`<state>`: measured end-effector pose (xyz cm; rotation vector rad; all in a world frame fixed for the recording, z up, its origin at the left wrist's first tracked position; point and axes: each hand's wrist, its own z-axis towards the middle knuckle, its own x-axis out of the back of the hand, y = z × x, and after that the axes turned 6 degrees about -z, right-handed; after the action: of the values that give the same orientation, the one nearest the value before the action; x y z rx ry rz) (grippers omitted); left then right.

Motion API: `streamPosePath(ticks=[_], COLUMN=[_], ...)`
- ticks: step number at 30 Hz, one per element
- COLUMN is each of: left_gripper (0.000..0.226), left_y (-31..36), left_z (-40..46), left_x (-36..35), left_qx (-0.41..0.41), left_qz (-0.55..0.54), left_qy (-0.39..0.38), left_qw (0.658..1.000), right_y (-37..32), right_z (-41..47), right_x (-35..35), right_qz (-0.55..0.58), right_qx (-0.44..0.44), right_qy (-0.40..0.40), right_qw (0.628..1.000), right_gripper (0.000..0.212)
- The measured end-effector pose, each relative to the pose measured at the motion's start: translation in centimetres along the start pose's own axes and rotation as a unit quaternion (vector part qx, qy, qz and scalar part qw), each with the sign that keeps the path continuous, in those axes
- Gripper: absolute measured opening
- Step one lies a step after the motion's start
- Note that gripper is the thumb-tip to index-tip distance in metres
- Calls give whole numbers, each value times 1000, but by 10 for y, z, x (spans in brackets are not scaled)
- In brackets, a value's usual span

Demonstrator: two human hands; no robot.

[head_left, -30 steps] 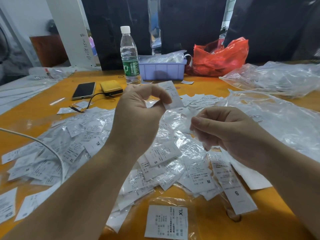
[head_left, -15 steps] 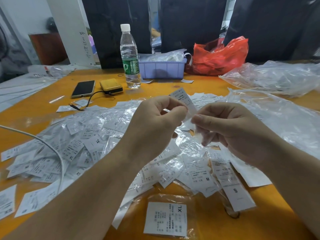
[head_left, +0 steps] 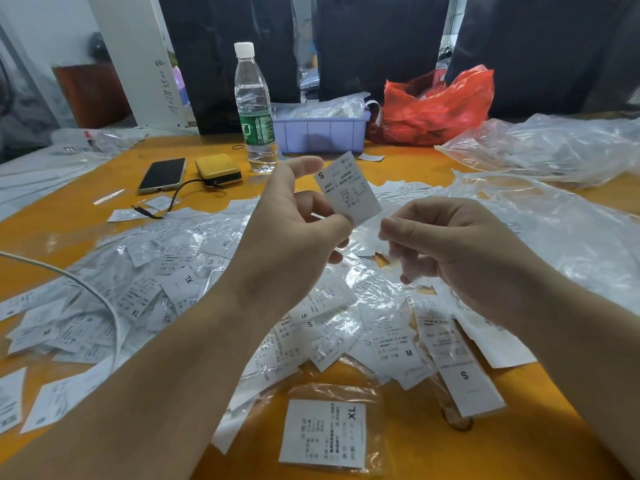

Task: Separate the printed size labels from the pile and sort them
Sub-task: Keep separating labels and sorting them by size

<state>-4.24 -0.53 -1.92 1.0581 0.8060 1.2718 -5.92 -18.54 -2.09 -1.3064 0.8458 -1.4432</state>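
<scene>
Left hand pinched one S label, raised over the pile on the counter. Right hand at 3 o'clock of it, fingers curled; its hold unclear. One bottle, one phone, one purple bin at 12.

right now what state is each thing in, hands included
left hand: pinching an S label
S label: held up, print facing camera
right hand: fingers curled, contents unclear
water bottle: upright, capped
phone: flat, screen dark
red bag: open, crumpled
label pile: loose, unsorted
</scene>
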Motion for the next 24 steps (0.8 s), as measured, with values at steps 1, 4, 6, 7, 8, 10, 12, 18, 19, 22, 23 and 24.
streamPosePath(ticks=[1, 4, 6, 7, 8, 10, 12, 18, 19, 22, 23, 24], left_gripper=[53, 32, 25, 26, 27, 29, 29, 42, 45, 42, 37, 33], left_y=[0, 1, 2, 3, 3, 4, 5, 6, 7, 6, 6, 6], left_z=[0, 1, 2, 2, 2, 3, 4, 5, 4, 2, 2, 2], left_x=[0, 2, 4, 5, 5, 7, 7, 8, 8, 9, 9, 9], left_qx=[3, 6, 7, 10, 14, 25, 42, 36, 29, 21, 22, 23], left_qz=[1, 16, 13, 8, 4, 3, 11, 39, 44, 53, 57, 61], left_qy=[1, 0, -1, 0, 1, 7, 10, -54, -73, -90, -92, -93], left_qw=[1000, 1000, 1000, 1000, 1000, 1000, 999, 997, 996, 994, 994, 994], right_y=[0, 0, 0, 1, 1, 1, 0, 0, 0, 0, 0, 0], right_z=[0, 0, 1, 1, 1, 1, 1, 1, 1, 1, 1, 0], right_x=[0, -1, -1, -1, -1, 0, 1, 4, 3, 4, 4, 4], right_qz=[0, -3, -8, -11, -11, -5, 16, 84, 100, 130, 128, 122], right_qx=[-1, 1, 4, 5, 6, 8, 11, 18, 17, 15, 16, 18], right_qy=[3, 7, 9, 8, 5, -4, -15, -79, -88, -117, -124, -127], right_qw=[1000, 1000, 1000, 1000, 1000, 1000, 1000, 993, 991, 985, 984, 984], right_gripper=[21, 18, 15, 14, 12, 11, 8, 11, 11, 19, 20, 19])
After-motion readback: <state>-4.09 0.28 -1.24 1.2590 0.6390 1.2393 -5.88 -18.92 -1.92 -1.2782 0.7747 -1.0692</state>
